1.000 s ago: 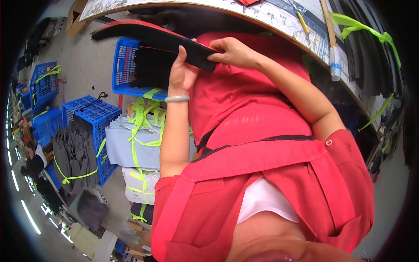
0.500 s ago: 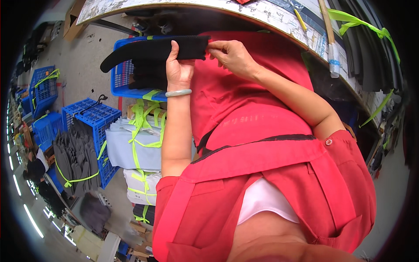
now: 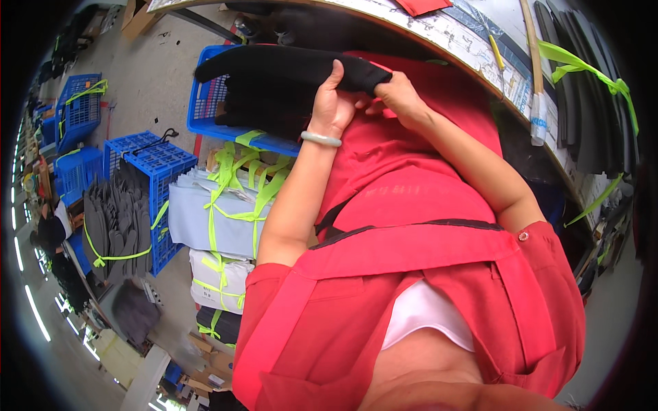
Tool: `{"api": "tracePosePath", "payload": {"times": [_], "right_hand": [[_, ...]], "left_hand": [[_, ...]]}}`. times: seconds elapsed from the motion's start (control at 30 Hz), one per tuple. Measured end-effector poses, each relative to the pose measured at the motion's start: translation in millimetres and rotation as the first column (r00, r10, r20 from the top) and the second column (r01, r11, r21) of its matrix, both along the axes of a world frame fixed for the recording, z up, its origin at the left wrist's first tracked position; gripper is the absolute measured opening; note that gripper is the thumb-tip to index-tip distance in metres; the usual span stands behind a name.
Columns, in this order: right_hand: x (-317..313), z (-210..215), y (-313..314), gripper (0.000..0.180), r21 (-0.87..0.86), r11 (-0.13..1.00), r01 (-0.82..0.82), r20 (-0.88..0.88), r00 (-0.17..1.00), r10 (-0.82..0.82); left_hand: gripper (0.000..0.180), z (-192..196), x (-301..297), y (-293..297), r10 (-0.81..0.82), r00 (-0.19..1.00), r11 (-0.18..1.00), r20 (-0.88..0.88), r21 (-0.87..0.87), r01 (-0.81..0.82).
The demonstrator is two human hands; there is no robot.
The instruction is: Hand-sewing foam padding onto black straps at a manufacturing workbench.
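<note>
A long black knitted piece [image 3: 288, 65] with a rounded far end stretches leftward from my hands. My left hand [image 3: 332, 106], with a pale bangle on its wrist, holds it, thumb up on the near side and fingers partly hidden beneath. At the right end of the piece, my right hand [image 3: 404, 101] pinches its edge, where the cloth is folded. Below the piece stands a blue plastic crate [image 3: 205, 127] with more black pieces [image 3: 264, 106] in it. My red apron [image 3: 439, 164] lies under both hands.
A worktable [image 3: 466, 44] with a worn white top runs along the far side, bearing a yellow-handled tool [image 3: 497, 53] and a wooden stick [image 3: 531, 41]. Dark strips [image 3: 582, 89] hang at right. Tied light-blue bundles [image 3: 212, 205] and another blue crate [image 3: 164, 178] stand at left.
Both hands and the black piece have shifted right in view. The right hand has moved onto the piece's end, now folded over; the red edge seen there earlier is out of sight.
</note>
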State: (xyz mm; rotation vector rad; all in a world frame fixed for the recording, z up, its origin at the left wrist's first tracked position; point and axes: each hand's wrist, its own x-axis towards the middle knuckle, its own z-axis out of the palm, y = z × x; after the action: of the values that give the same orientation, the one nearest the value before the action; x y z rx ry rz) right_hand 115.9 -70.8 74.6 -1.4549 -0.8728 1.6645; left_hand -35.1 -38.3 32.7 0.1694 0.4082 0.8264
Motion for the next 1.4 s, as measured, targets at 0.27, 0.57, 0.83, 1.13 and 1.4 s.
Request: {"api": "tracePosePath", "payload": {"times": [0.27, 0.57, 0.83, 1.13, 1.4], "right_hand": [[17.5, 7.2, -4.0, 0.023, 0.158, 0.983, 0.097, 0.064, 0.992, -0.108], [24.1, 20.2, -10.2, 0.016, 0.095, 0.994, 0.044, 0.257, 0.964, -0.067], [-1.1, 45.8, -19.6, 0.024, 0.155, 0.987, -0.031, 0.027, 0.999, 0.027], [-1.8, 74.7, -42.1, 0.018, 0.242, 0.970, -0.033, -0.066, 0.997, 0.051], [9.5, 61.5, -27.2, 0.020, 0.177, 0.980, -0.088, 0.012, 0.996, 0.087]], "left_hand": [[0.030, 15.4, -52.7, 30.7, 0.359, 0.933, 0.931, -0.009, -0.062, -0.359], [0.038, -5.3, -108.7, 50.6, 0.538, 0.794, 0.835, -0.282, 0.051, -0.548], [0.042, -27.9, -241.2, 90.7, 0.661, 0.361, 0.650, -0.658, 0.262, -0.714], [0.035, -31.8, -257.6, 93.6, 0.641, 0.428, 0.696, -0.637, 0.249, -0.673], [0.046, -22.7, -218.7, 67.8, 0.627, 0.617, 0.745, -0.476, 0.135, -0.653]]}}
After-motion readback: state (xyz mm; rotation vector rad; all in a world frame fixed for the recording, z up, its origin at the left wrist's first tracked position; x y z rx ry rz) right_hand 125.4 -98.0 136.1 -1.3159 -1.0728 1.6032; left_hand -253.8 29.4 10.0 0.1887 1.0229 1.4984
